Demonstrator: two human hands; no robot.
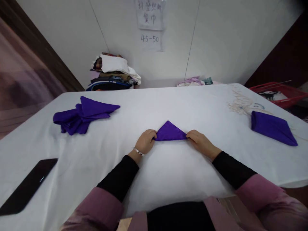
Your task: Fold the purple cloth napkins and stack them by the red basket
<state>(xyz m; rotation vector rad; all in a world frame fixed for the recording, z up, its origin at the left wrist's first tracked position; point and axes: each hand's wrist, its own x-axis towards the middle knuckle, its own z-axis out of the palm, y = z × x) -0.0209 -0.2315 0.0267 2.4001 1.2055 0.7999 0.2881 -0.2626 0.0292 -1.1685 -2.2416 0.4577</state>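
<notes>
A purple cloth napkin point(170, 131), folded into a triangle, lies in front of me with its point facing away. My left hand point(146, 141) pinches its left corner between thumb and fingers. At the opposite corner, my right hand point(201, 142) grips the cloth the same way. The near folded edge runs straight between the two hands. Farther left lies a crumpled heap of purple cloth point(83, 115). On the right side of the table rests another folded purple cloth point(273, 127).
A white cloth covers the table point(154, 170). A black phone-like slab point(29, 186) lies at the near left. Behind the far edge are stacked clothes point(113, 72) and a smaller fabric pile point(192, 81). A red basket point(281, 93) stands at the right. Handwritten paper signs point(151, 24) hang on the wall.
</notes>
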